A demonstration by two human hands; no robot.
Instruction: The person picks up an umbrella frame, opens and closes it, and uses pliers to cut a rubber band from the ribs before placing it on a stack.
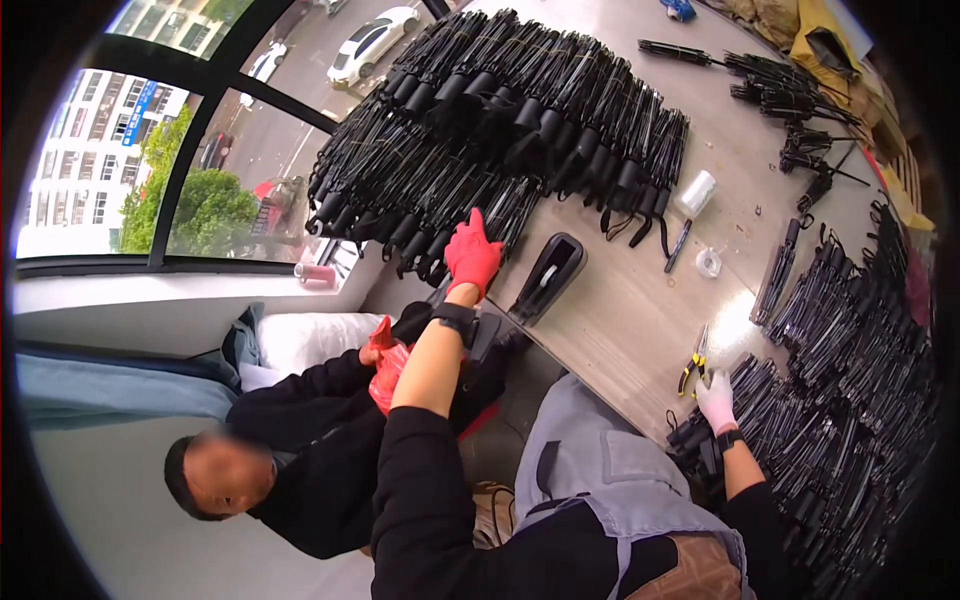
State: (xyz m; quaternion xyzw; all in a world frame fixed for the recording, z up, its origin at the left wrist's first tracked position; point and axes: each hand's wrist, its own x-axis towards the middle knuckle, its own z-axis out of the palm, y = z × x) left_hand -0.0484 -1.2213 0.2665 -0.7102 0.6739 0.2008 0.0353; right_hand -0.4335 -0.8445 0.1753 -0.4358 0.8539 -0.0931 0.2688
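Note:
My left hand point(474, 255), in a red glove, reaches to the near edge of a big stack of folded black umbrella frames point(430, 170) with dark handles. Its index finger is stretched out against the frames, and nothing shows in its grasp. At the table's right front, my right hand point(716, 403) wears a pale glove. It rests at the edge of a second heap of umbrella frames point(840, 400), close beside pliers point(693, 370) with yellow and black handles. Its fingers are partly hidden, so whether they grip anything is unclear.
A black tape dispenser point(549, 280) stands near the table edge. Beyond it lie a clear roll point(697, 194), a dark pen-like tool point(678, 246) and a tape roll point(708, 263). Another person point(320, 450), holding red plastic, sits at my left. More frames point(790, 95) lie far right.

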